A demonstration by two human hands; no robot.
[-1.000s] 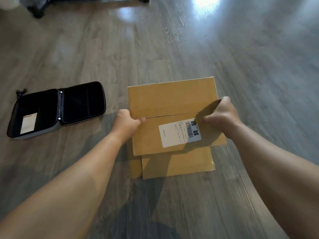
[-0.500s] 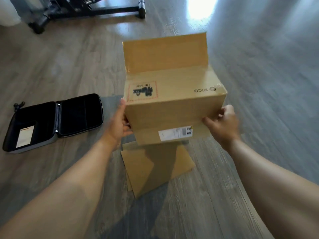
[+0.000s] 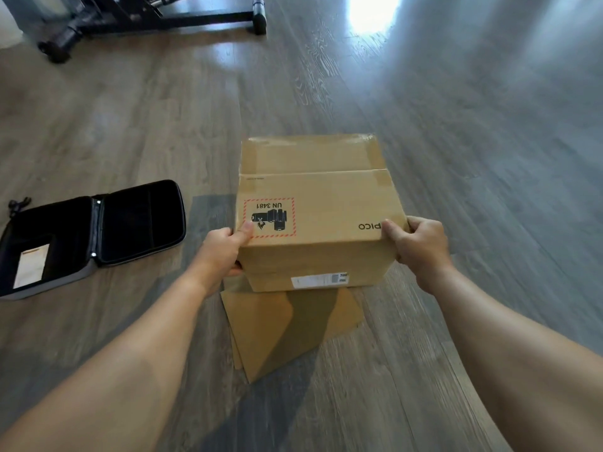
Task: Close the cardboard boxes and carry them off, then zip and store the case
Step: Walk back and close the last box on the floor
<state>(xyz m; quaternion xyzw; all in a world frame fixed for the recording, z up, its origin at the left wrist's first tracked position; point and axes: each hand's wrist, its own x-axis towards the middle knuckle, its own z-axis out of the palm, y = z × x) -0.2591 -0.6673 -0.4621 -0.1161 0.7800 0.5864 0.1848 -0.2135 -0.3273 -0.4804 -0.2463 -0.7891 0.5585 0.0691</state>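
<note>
Cardboard box (image 3: 313,210) now lifted off the floor (image 3: 456,125), flaps folded down since a second ago. Left hand (image 3: 222,252) and right hand (image 3: 419,246) grip its near corners. Flat cardboard (image 3: 287,334) below it; open case (image 3: 91,236) left of it. Carry-off starting.

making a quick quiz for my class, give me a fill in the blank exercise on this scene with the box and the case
1. Both hands, the left hand and the right hand, grip the cardboard ____.
2. The black case on the floor lies ____, not zipped.
3. The red-bordered label on the box reads UN ____.
4. Flat cardboard pieces lie on the wooden ____.

Missing words: box; open; 3481; floor
</note>
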